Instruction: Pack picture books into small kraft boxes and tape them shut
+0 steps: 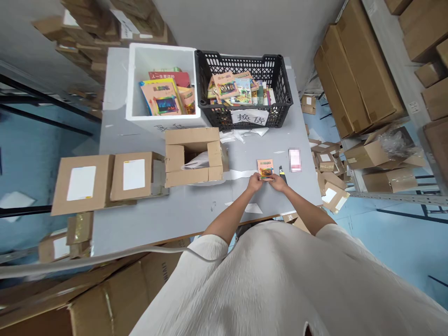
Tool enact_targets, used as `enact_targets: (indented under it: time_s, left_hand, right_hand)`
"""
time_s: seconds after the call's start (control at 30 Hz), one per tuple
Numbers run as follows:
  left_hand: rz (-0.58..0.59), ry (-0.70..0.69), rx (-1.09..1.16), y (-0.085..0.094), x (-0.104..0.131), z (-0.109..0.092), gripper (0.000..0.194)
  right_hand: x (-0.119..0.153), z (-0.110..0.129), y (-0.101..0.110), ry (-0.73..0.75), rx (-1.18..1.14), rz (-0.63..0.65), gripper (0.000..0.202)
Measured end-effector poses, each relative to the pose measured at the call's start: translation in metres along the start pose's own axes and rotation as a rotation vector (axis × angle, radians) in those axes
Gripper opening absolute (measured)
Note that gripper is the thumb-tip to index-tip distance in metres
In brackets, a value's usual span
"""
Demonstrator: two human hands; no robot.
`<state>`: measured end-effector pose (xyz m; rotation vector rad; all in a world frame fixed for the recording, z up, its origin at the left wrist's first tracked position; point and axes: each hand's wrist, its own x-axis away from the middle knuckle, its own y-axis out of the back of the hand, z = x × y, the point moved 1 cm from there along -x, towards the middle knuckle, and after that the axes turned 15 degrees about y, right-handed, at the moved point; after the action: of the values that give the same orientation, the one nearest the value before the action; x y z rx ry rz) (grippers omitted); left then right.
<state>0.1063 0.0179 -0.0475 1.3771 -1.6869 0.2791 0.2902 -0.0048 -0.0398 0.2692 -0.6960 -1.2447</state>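
Note:
Both of my hands grip a small book (pixel 265 169) with a peach-coloured cover and a dark picture, just above or on the grey table (pixel 196 210). My left hand (pixel 255 181) is closed on its lower left corner. At the lower right corner, my right hand (pixel 277 182) pinches the same book. A black and yellow box cutter (pixel 282 174) lies right beside my right hand. Farther right is a flat white and pink object (pixel 295 160), blurred over. An open cardboard box (pixel 194 158) with papers inside stands left of my hands.
At the back are a white foam box (pixel 131 84) and a black plastic crate (pixel 287 93), both holding several books. Two closed cartons (pixel 81 184) sit on the left. Paper scraps (pixel 252 208) lie near the front edge. Shelves with cartons (pixel 357 84) line the right.

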Motion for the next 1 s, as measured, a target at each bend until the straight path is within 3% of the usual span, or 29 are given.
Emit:
enact_targets:
  time_s: [0.13,0.3,0.47,0.77,1.0]
  left_hand:
    - [-0.071,0.085,0.098,0.004,-0.005,0.006,0.024]
    - [0.007,0.104,0.126,0.013,0.001,0.013,0.017]
    - [0.06,0.061,0.185,0.033,0.021,0.021,0.014]
    - [0.13,-0.055,0.338,0.072,0.053,0.037,0.02]
    - [-0.128,-0.148,0.28,0.092,0.068,0.026,0.026]
  right_hand:
    - [0.003,-0.002,-0.003,-0.069,-0.076,-0.025,0.033]
    - [0.008,0.006,-0.005,-0.154,-0.171,-0.096,0.038]
    - [0.012,0.02,-0.001,-0.247,-0.279,-0.175,0.036]
    - [0.025,0.059,-0.004,-0.154,-0.547,-0.201,0.027]
    - [0.028,0.105,-0.003,-0.018,-0.494,-0.275,0.021]
